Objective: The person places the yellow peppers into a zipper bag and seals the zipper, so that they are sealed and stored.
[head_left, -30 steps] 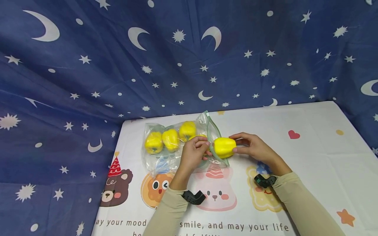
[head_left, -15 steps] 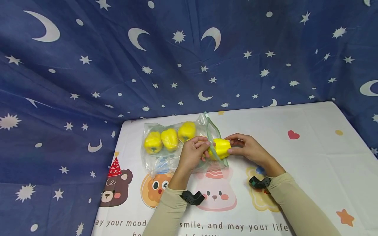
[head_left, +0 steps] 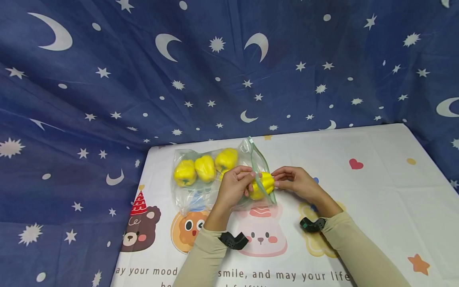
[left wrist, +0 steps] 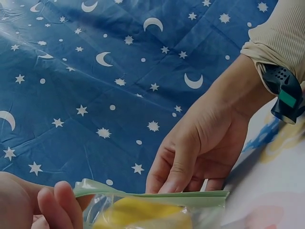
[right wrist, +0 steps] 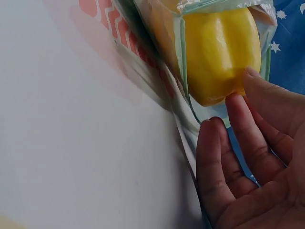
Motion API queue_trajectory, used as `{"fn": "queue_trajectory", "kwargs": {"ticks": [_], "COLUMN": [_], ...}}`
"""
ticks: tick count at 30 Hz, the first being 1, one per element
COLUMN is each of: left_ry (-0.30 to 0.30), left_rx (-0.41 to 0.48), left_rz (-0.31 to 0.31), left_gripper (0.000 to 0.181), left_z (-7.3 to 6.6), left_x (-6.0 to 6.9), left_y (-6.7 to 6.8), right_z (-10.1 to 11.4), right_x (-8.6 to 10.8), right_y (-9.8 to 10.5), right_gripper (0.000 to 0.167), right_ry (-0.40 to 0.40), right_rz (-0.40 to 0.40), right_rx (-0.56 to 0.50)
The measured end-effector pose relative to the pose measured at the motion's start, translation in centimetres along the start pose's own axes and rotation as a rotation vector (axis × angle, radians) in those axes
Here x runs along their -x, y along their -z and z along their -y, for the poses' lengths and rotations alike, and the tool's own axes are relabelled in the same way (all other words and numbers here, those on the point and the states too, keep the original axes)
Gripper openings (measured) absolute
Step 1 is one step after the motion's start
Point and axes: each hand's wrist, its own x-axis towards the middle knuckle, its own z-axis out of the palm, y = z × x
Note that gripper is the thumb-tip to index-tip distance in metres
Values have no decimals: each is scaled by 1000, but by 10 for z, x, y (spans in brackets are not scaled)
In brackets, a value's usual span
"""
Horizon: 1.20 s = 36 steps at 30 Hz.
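A clear zip bag with a green rim lies on its side, its mouth facing right. Through the plastic show several yellow bell peppers. At the mouth, another yellow bell pepper is mostly inside, its end poking past the rim. My left hand pinches the upper layer of the bag at the mouth. The fingertips of my right hand press on the pepper's outer end, fingers fairly straight, as the right wrist view shows at the pepper. Its other end is hidden behind plastic and my left hand.
The white tablecloth carries printed cartoon animals, lettering, a heart and a star. A dark blue curtain with moons and stars hangs along the back and left edges of the table.
The bell pepper has slid left from the rim into the bag's mouth, and my right hand has followed it, now at its end rather than around it. My left hand stays put.
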Motion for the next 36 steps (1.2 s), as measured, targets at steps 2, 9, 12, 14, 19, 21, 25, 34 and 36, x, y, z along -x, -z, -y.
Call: {"fn": "queue_trajectory", "kwargs": {"ticks": [2, 9, 12, 14, 19, 21, 25, 34, 36], "left_ry": [2, 18, 35, 49, 99, 112, 114, 105, 107], "left_rx": [1, -2, -19, -29, -42, -49, -75, -56, -45], "left_rz": [-9, -37, -41, -38, -3, 22, 59, 46, 45], "left_gripper": [20, 19, 19, 20, 20, 20, 19, 18, 18], "left_z": [0, -1, -3, -5, -8, -9, -11, -7, -6], "left_x": [0, 0, -1, -2, -5, -6, -8, -9, -9], "left_y": [-1, -4, -4, -3, -3, -5, -8, -6, -5], "right_z": [2, 3, 3, 4, 8, 9, 10, 5, 4], "right_x": [0, -1, -1, -1, -2, -3, -5, -7, -6], "right_y": [-2, -6, -7, -8, -11, -13, -17, -23, -23], "right_gripper": [36, 34, 34, 34, 34, 34, 31, 29, 30], "right_ry": [7, 9, 2, 3, 17, 21, 20, -20, -22], "right_rz": [-9, -20, -16, -15, -12, -3, 32, 85, 97], "right_rx": [5, 25, 30, 33, 15, -2, -21, -56, -54]}}
